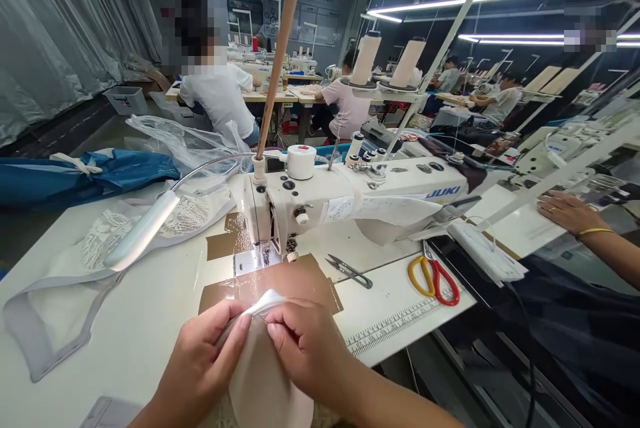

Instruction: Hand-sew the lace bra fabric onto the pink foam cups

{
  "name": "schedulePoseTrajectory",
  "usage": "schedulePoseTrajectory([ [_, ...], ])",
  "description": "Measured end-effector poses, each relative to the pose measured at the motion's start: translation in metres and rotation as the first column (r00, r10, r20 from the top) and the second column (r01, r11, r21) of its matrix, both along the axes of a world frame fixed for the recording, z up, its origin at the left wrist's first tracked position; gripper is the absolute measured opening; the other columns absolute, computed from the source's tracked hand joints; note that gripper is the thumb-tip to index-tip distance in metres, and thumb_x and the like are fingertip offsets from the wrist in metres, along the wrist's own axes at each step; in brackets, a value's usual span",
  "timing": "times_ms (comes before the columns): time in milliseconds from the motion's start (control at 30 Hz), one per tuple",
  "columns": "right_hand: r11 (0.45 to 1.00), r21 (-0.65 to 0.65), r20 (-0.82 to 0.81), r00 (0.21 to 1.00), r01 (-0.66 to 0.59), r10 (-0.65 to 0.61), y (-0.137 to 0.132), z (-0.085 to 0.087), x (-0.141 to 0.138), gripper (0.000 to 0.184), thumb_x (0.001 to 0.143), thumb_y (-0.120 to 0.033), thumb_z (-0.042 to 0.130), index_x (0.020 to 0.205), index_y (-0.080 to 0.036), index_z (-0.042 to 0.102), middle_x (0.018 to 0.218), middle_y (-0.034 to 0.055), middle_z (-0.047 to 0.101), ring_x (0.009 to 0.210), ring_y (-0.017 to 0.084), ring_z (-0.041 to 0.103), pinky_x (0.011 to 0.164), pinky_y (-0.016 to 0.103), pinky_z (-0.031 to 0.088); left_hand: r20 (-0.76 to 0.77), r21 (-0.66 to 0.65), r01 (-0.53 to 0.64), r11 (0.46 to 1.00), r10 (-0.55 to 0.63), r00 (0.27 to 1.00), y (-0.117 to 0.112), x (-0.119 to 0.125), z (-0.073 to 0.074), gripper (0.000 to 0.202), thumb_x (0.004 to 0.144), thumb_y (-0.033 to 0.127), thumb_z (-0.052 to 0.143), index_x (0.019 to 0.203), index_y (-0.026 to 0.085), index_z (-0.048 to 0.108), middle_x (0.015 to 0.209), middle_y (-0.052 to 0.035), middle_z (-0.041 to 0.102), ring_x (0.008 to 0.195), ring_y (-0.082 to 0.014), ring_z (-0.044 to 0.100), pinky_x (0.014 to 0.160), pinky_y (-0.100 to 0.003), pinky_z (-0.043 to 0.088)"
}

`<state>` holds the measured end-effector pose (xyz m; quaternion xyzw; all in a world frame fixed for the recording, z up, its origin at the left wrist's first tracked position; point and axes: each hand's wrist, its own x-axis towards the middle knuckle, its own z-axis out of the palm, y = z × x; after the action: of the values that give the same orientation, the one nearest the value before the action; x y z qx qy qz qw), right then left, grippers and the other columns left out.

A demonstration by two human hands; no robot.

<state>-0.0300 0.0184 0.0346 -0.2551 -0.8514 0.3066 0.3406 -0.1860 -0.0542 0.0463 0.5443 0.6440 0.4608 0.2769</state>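
Observation:
Between my two hands is a piece of pale fabric (270, 375), its white folded edge raised near the front of the sewing machine (310, 195). My left hand (210, 348) pinches that edge between thumb and forefinger. Close beside it, my right hand (305, 335) is closed on the same edge, thumb against the curled fingers. The cloth hangs down below the hands toward the bottom of the view. Just beyond my fingertips lies brown tape or card (285, 281) on the table, with the lit needle area (263, 256) behind it.
Thread snips (350, 271) and scissors with yellow and red handles (434, 281) lie right of the machine, near a printed ruler (400, 325). A lacy bra piece (55, 308) lies left under a lamp (143, 231). At right, another person's hand (570, 213) rests on a neighbouring table.

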Motion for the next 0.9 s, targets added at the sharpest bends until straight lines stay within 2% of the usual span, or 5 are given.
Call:
schedulePoseTrajectory([
  [267, 0.995, -0.098, -0.212, 0.977, -0.021, 0.0, -0.023, 0.004, 0.008, 0.018, 0.086, -0.021, 0.043, 0.075, -0.017, 0.058, 0.065, 0.0008, 0.061, 0.058, 0.012, 0.053, 0.056, 0.023, 0.04, -0.033, 0.192, -0.117, 0.974, 0.126, 0.992, -0.024, 0.02, -0.005, 0.009, 0.083, 0.027, 0.059, 0.087, 0.021, 0.066, 0.079, -0.0028, 0.071, 0.068, -0.0183, 0.064, 0.064, -0.023, 0.049],
  [467, 0.985, -0.159, -0.273, 0.962, -0.07, 0.025, -0.033, 0.007, 0.015, 0.019, 0.085, -0.023, 0.045, 0.076, -0.017, 0.059, 0.066, 0.0018, 0.063, 0.06, 0.013, 0.056, 0.057, 0.023, 0.042, -0.251, 0.355, -0.136, 0.925, 0.234, 0.939, -0.038, 0.031, -0.015, 0.016, 0.081, 0.017, 0.058, 0.095, 0.023, 0.063, 0.08, -0.0029, 0.074, 0.064, -0.0195, 0.067, 0.063, -0.026, 0.05],
  [600, 0.986, -0.155, -0.325, 0.946, -0.069, 0.015, -0.036, 0.003, 0.017, 0.017, 0.085, -0.023, 0.047, 0.079, -0.017, 0.061, 0.068, 0.0025, 0.064, 0.063, 0.013, 0.058, 0.059, 0.023, 0.043, -0.38, 0.491, -0.107, 0.865, 0.323, 0.867, -0.037, 0.036, -0.02, 0.022, 0.08, 0.014, 0.059, 0.099, 0.023, 0.06, 0.078, -0.0038, 0.074, 0.063, -0.02, 0.068, 0.062, -0.026, 0.052],
  [767, 0.968, -0.212, -0.361, 0.931, -0.133, 0.049, -0.036, 0.0, 0.018, 0.015, 0.087, -0.022, 0.048, 0.081, -0.017, 0.061, 0.073, 0.0035, 0.065, 0.066, 0.014, 0.06, 0.063, 0.024, 0.045, -0.457, 0.7, 0.015, 0.714, 0.431, 0.778, -0.032, 0.035, -0.03, 0.011, 0.084, 0.012, 0.062, 0.094, 0.012, 0.067, 0.076, -0.0074, 0.074, 0.065, -0.0154, 0.069, 0.069, -0.022, 0.053],
  [900, 0.962, -0.201, -0.338, 0.935, -0.185, 0.109, -0.031, 0.004, 0.021, 0.015, 0.088, -0.02, 0.048, 0.084, -0.017, 0.063, 0.078, 0.0052, 0.067, 0.071, 0.015, 0.062, 0.067, 0.025, 0.046, -0.469, 0.704, 0.036, 0.709, 0.426, 0.773, -0.03, 0.033, -0.03, 0.008, 0.086, 0.013, 0.062, 0.091, 0.009, 0.068, 0.076, -0.0085, 0.074, 0.068, -0.0147, 0.069, 0.07, -0.022, 0.054],
])
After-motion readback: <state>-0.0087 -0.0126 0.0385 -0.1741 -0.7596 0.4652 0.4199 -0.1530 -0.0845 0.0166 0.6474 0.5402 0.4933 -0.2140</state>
